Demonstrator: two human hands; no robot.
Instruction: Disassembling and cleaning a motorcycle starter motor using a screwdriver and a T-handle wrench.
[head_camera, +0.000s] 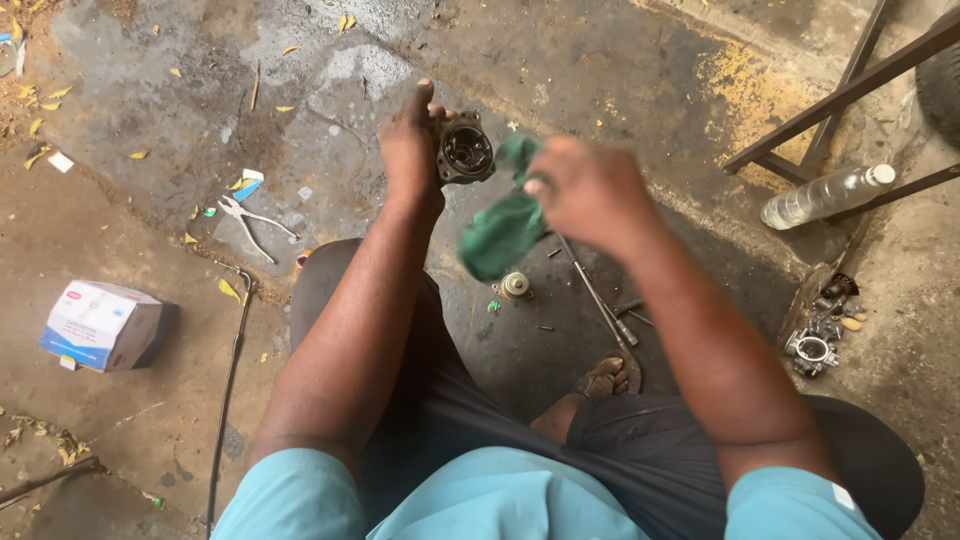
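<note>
Above stained floor, hands grip metal housing, green rag

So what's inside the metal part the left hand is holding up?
The metal part in the left hand shows a dark round hollow with a paler ring. Its depths are in shadow. The right hand holds a green rag beside it.

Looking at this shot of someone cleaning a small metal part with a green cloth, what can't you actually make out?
- Head view: the right hand is motion-blurred, so its grip on the green cloth is unclear.
- The left hand covers the far side of the round metal part; its dark bore shows no detail.
- The parts pile is too small to identify.
- The tyre is cut off by the right edge.
</note>
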